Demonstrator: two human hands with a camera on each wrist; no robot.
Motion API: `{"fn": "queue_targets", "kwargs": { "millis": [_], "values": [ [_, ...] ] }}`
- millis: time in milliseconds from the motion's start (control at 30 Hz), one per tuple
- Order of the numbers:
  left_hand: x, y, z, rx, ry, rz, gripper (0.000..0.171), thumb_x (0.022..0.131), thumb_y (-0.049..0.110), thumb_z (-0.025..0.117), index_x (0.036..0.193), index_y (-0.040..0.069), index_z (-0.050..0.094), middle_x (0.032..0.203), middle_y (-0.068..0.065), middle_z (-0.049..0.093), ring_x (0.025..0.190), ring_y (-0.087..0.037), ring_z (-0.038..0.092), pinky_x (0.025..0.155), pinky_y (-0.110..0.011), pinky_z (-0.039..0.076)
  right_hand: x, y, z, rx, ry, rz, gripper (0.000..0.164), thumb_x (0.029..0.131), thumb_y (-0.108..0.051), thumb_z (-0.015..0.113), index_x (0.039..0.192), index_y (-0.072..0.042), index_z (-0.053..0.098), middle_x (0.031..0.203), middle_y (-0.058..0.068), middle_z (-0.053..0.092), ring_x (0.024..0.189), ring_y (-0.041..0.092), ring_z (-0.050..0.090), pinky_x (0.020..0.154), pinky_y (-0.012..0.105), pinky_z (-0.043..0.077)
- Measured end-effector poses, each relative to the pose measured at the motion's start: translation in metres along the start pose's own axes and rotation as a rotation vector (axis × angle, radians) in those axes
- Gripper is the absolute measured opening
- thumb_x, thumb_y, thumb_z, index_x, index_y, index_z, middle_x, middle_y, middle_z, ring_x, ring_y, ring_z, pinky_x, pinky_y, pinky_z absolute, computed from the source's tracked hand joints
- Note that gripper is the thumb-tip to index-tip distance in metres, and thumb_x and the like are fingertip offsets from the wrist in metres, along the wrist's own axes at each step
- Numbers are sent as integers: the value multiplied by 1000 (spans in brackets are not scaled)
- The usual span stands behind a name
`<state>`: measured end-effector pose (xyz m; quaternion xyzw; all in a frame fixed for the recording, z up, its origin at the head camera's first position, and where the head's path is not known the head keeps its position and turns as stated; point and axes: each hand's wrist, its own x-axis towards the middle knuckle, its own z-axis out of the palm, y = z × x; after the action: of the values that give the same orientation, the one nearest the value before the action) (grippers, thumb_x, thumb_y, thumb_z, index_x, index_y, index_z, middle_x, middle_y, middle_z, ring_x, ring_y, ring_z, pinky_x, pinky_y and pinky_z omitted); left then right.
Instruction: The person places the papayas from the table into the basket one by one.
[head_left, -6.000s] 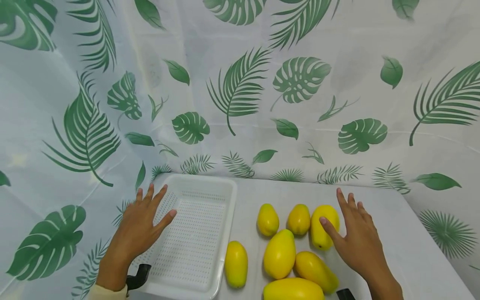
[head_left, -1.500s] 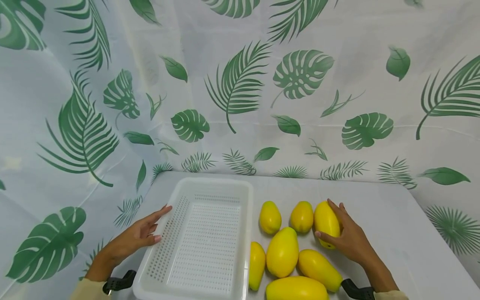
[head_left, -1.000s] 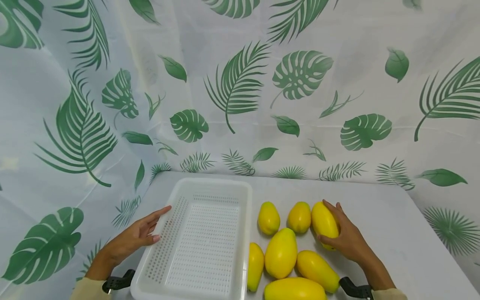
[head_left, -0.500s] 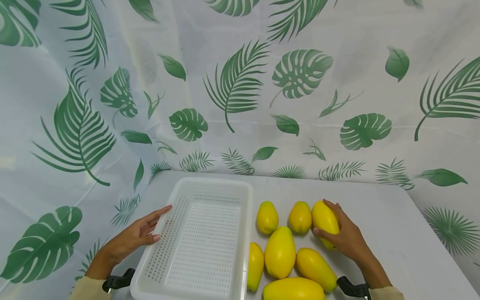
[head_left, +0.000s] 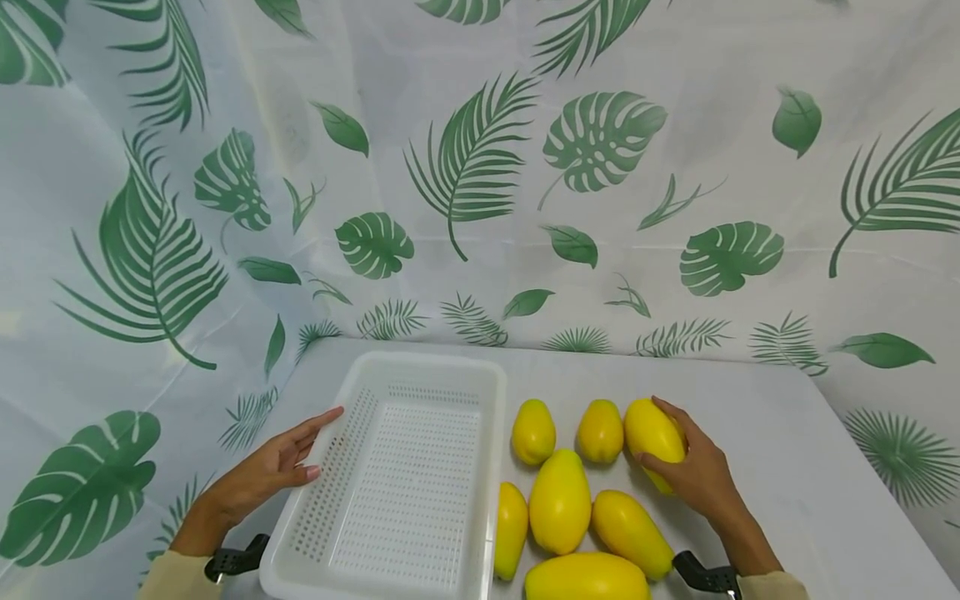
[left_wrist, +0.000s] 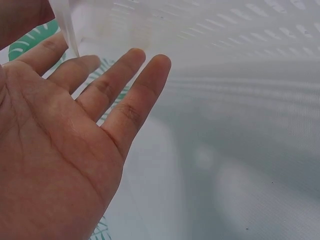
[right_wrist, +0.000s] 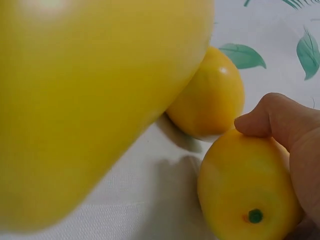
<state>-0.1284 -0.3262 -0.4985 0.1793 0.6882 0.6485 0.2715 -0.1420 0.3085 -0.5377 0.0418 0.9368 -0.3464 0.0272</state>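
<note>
My right hand (head_left: 701,467) grips a yellow papaya (head_left: 648,433) at the right end of the back row. In the right wrist view its thumb lies on top of that papaya (right_wrist: 247,185), and the fingers are mostly hidden behind it. My left hand (head_left: 258,479) holds the left rim of a white perforated plastic basket (head_left: 491,450), thumb and index fingertip over the rim. In the left wrist view the other fingers (left_wrist: 132,110) extend below the rim. Nothing lies in the basket.
Several more papayas lie on the white-covered table (head_left: 795,467): the front one (head_left: 585,577), a big middle one (head_left: 560,504), and one (head_left: 510,533) partly covered by the basket's right rim. A leaf-print curtain (head_left: 465,167) hangs behind and at the left.
Six seconds ago both hands hovered, fingers spread. Since then the left hand has taken the rim and the basket has shifted right. The right hand has gripped the papaya, which has turned slightly.
</note>
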Motion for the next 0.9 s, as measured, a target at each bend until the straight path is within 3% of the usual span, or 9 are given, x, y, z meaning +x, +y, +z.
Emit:
{"fn": "queue_targets", "kwargs": {
  "millis": [333, 900],
  "values": [
    [0, 0, -1, -8, -28, 11, 76, 110, 2, 47, 173, 19, 9, 177, -13, 22, 151, -21, 48, 111, -35, 55, -3, -9, -10, 44, 83, -74, 95, 91, -35, 84, 169, -28, 30, 160, 30, 47, 119, 44, 59, 76, 40, 51],
    [0, -1, -2, 17, -3, -1, 75, 110, 4, 48, 173, 23, 12, 178, -14, 22, 150, -19, 49, 110, -34, 55, -13, -61, -32, 113, 98, -216, 96, 90, -26, 86, 167, -38, 31, 161, 21, 48, 114, 38, 60, 72, 32, 55]
  ]
}}
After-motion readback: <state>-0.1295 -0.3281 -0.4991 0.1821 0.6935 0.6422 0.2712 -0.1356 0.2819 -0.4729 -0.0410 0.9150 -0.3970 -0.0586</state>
